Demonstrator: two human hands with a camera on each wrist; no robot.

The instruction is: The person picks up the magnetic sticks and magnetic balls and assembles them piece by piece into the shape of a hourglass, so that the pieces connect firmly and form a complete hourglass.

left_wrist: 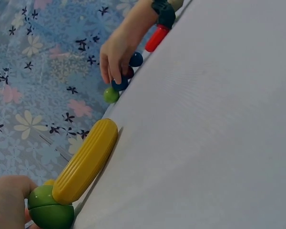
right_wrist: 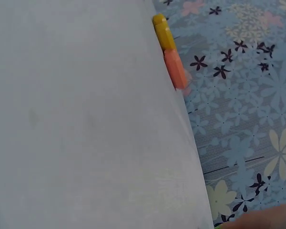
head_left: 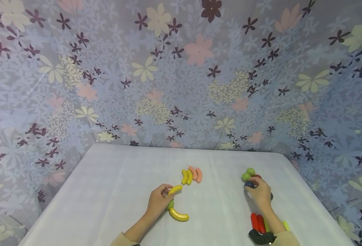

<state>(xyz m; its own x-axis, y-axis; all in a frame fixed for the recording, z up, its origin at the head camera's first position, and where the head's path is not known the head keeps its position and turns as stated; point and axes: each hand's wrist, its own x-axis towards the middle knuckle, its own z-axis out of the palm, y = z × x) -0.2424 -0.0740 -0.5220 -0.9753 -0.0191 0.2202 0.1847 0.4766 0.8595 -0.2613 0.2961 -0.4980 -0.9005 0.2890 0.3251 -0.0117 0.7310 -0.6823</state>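
My left hand (head_left: 160, 202) is at the middle of the table, its fingers around a green toy ball-shaped fruit (head_left: 170, 204) with a seam. One yellow toy banana (head_left: 175, 189) lies just above that fruit and another banana (head_left: 179, 215) curves away below it. In the left wrist view the ribbed yellow banana (left_wrist: 88, 160) touches the green fruit (left_wrist: 50, 209). On the right side, my right hand (head_left: 261, 194) pinches a dark blue ball-shaped fruit (head_left: 249, 185) beside two green balls (head_left: 248, 173) and a partly hidden red one (head_left: 256, 176).
Two small yellow bananas (head_left: 186, 177) and two pink curved pieces (head_left: 195, 174) lie together at the back middle. Red long pieces (head_left: 258, 222) and yellow-green ones (head_left: 286, 225) lie by my right forearm, which wears a dark green band (head_left: 261, 236). Flowered cloth (head_left: 181, 85) surrounds the white table (head_left: 122, 177).
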